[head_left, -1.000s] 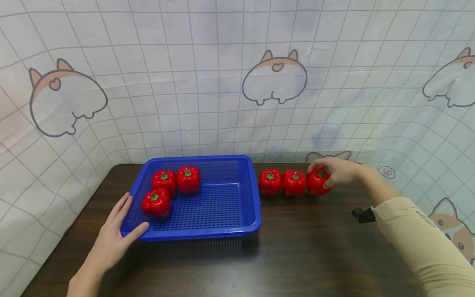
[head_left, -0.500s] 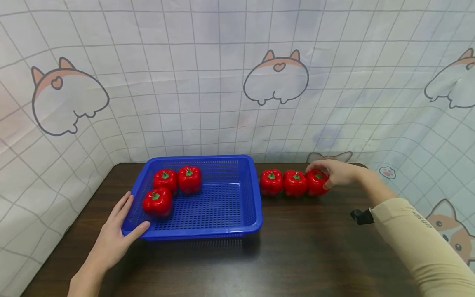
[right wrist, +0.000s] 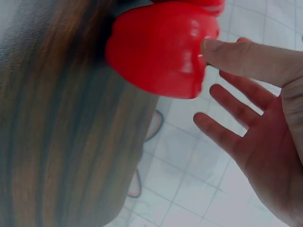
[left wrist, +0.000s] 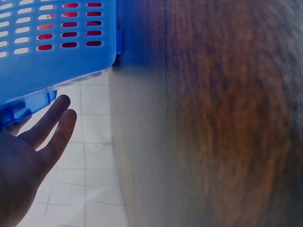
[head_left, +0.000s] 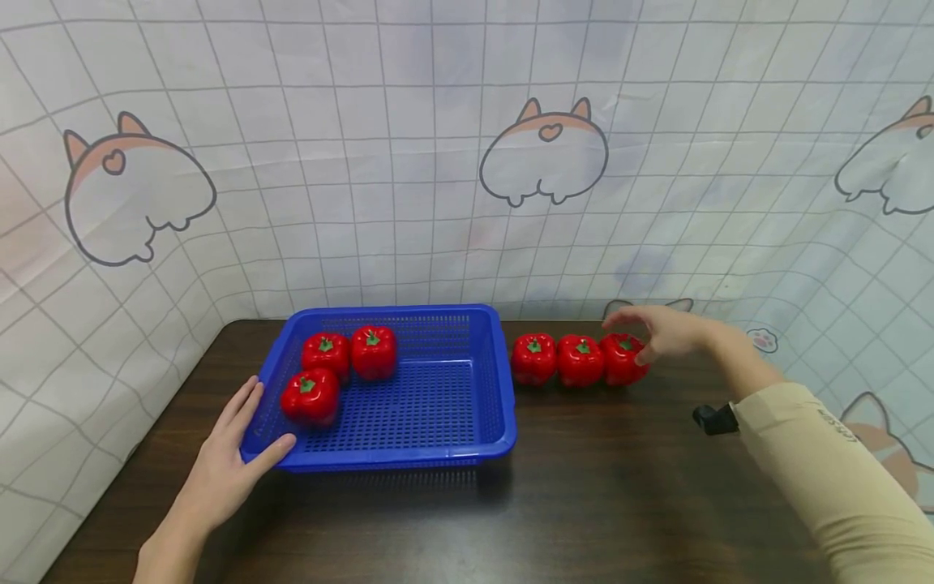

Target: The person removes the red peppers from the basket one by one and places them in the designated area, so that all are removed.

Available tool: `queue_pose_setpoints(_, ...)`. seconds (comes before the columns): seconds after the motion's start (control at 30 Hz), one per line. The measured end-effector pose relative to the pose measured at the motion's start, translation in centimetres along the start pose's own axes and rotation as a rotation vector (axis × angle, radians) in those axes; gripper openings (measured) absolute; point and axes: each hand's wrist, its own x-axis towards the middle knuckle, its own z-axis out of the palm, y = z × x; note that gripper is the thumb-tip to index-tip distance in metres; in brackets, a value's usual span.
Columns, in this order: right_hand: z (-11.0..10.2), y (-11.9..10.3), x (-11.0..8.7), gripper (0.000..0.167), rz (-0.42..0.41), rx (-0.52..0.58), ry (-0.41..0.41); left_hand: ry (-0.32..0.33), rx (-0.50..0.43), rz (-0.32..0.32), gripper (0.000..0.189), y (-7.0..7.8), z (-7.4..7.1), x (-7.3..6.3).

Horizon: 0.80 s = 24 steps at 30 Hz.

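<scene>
My left hand [head_left: 222, 466] rests at the front left corner of a blue plastic basket [head_left: 492, 444], its fingers nearly straight along the left side and its thumb at the front rim. Inside the basket, at the left, sit three red bell peppers [head_left: 310, 399] with green stems. To its right, three more stand in a row: a left pepper [head_left: 533, 359], a middle pepper [head_left: 580, 361] and a right pepper [head_left: 622, 362]. Above that right pepper, my right hand [head_left: 667, 331] has its fingers spread and holds nothing; in the right wrist view, the thumb [right wrist: 236, 56] overlaps the pepper's top edge.
Dark wooden table [head_left: 584, 503] spreads in front of the basket and peppers. A white gridded cloth [head_left: 394, 243] with cartoon animals hangs behind and at both sides. A black strap piece [head_left: 715, 419] sticks out at the right sleeve.
The right pepper has slid slightly left, against the middle one. My right hand has let go of it and risen a little. The left hand stays on the basket.
</scene>
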Motion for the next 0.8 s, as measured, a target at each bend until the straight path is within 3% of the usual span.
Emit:
queue_pose_setpoints(0.2, -1.0, -2.0, 0.1, 0.059, 0.047, -0.13, 0.067, -0.001, 0.0, 0.0, 0.086, 0.1, 0.0, -0.1)
queue_pose_setpoints(0.37, -1.8, -3.9, 0.8, 0.053, 0.025, -0.15, 0.079, -0.002, 0.002, -0.003, 0.086, 0.0, -0.1, -0.1)
queue_pose_setpoints(0.8, -1.6, -9.2, 5.6, 0.046, -0.077, -0.257, 0.06, 0.001, -0.009, -0.004, 0.086, 0.0, 0.0, -0.1)
